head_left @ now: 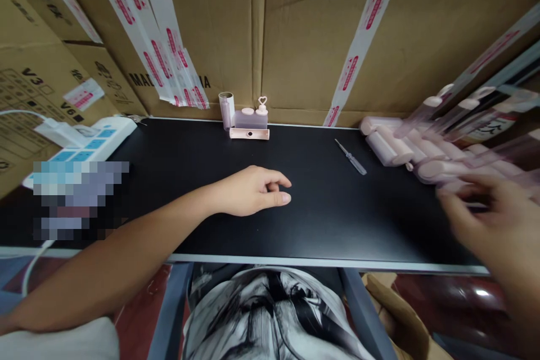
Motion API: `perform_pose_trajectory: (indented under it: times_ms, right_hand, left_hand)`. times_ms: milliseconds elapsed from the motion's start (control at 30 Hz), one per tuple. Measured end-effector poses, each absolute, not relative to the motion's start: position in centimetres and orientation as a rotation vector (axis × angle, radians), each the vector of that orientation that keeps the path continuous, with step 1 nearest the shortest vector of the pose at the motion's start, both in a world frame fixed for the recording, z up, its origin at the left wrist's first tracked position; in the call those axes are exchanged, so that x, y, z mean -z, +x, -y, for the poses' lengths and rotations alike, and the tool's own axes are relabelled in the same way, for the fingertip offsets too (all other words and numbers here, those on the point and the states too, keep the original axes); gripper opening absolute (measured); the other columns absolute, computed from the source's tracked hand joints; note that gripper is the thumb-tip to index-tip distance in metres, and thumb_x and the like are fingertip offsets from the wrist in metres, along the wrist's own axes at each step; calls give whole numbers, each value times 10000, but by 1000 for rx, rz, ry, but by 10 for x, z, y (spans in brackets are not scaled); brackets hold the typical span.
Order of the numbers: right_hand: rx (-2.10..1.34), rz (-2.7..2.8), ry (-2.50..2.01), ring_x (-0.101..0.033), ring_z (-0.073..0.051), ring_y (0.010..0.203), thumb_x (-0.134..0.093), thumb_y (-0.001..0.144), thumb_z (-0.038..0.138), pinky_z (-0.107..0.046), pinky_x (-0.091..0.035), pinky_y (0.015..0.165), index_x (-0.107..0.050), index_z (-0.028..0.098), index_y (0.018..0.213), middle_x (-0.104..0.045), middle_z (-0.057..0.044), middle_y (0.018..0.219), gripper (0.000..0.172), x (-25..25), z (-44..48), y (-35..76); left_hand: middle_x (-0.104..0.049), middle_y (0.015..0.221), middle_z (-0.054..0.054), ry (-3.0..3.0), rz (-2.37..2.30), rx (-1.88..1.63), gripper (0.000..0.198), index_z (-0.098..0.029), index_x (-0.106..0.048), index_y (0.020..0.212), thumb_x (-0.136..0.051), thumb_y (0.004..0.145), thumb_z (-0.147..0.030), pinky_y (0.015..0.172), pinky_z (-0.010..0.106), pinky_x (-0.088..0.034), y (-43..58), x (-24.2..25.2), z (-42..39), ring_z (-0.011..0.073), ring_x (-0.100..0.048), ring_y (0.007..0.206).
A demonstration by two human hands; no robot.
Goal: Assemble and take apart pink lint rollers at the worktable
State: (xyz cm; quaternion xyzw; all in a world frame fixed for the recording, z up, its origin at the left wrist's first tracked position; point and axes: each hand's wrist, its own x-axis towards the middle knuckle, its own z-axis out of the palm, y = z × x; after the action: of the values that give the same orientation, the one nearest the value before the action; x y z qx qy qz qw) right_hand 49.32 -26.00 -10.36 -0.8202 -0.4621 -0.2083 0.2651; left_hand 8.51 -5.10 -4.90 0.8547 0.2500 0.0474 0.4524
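My left hand (253,191) rests on the black table (320,219) near its middle, fingers loosely curled with nothing in them. My right hand (493,214) is at the right, smeared by motion, its fingers reaching to a pile of pink cylindrical parts (405,146). Whether it grips one I cannot tell. A small clear-handled screwdriver (351,157) lies on the table between the two hands. At the back edge stands a little pink assembly with a heart-shaped top (250,120) and a white roll (226,108) beside it.
Taped cardboard boxes (261,28) wall in the back and left. A white and blue power strip (84,143) with a plugged-in cable lies at the left. A blurred-out patch (76,197) sits at the table's left front.
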Motion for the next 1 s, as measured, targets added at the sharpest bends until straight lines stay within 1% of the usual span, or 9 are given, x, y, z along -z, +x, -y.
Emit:
perform_pose_trajectory:
  times_ms: [67, 133, 167, 300, 433, 533, 667, 900, 1000]
  right_hand:
    - [435, 1428, -2013, -724, -349, 821, -671, 825, 402, -485, -518, 718, -665, 371, 1101, -743, -143, 887, 278, 91, 234, 462]
    - [250, 1636, -1864, -712, -311, 776, -649, 880, 399, -467, -533, 747, -679, 337, 1061, -739, -103, 870, 194, 80, 199, 431]
    - [167, 1733, -1778, -713, -299, 805, -633, 908, 405, -460, -538, 785, -687, 314, 1068, -742, -92, 892, 192, 75, 179, 416]
    - [-59, 1902, -1546, -701, -261, 826, -596, 940, 383, -407, -529, 794, -709, 236, 1068, -760, -80, 943, 225, 57, 82, 368]
    - [-30, 1865, -1638, -695, -266, 887, -624, 929, 350, -400, -510, 846, -702, 193, 1096, -770, -110, 976, 242, 43, -13, 330]
    - [27, 1771, -1835, -680, -307, 924, -634, 928, 452, -425, -521, 837, -703, 178, 939, -756, -167, 963, 282, 38, -65, 307]
    - [51, 1700, -1973, -681, -358, 966, -651, 896, 481, -464, -537, 838, -708, 171, 907, -735, -205, 972, 315, 42, -99, 287]
    - [100, 1664, -1976, -682, -379, 1009, -657, 872, 370, -509, -537, 885, -726, 172, 919, -732, -207, 984, 215, 53, -118, 281]
    - [103, 1645, -1963, -689, -377, 983, -634, 877, 329, -507, -539, 870, -723, 175, 911, -734, -204, 969, 181, 56, -122, 281]
  left_hand:
    - [-719, 942, 29, 2137, -625, -118, 514, -175, -716, 1272, -660, 919, -544, 669, 242, -457, 85, 50, 50, 108, -590, 669]
    - [-735, 947, 34, 2165, -638, -123, 505, -176, -717, 1270, -663, 917, -533, 682, 244, -465, 85, 52, 49, 118, -612, 685]
    - [-743, 947, 37, 2180, -644, -131, 496, -175, -720, 1264, -663, 917, -524, 688, 245, -469, 86, 53, 48, 123, -622, 693]
    - [-765, 917, 42, 2243, -687, -212, 439, -174, -742, 1216, -666, 915, -485, 690, 250, -476, 85, 57, 41, 140, -649, 706]
    - [-737, 792, 32, 2260, -915, -450, 336, -167, -782, 1032, -662, 907, -454, 654, 259, -446, 79, 59, 16, 154, -642, 692]
    - [-690, 699, 24, 2225, -1183, -712, 273, -172, -777, 892, -649, 901, -413, 633, 275, -408, 68, 58, -14, 154, -597, 646]
    - [-727, 765, 63, 2156, -1451, -908, 190, -185, -759, 823, -679, 864, -353, 695, 319, -436, 53, 57, -52, 192, -622, 708]
    - [-755, 892, 123, 2279, -1704, -957, 189, -199, -743, 856, -662, 881, -368, 778, 370, -477, 62, 54, -96, 266, -662, 853]
    - [-754, 951, 166, 2337, -1843, -882, 337, -173, -751, 951, -650, 893, -489, 805, 409, -494, 73, 47, -109, 320, -683, 925]
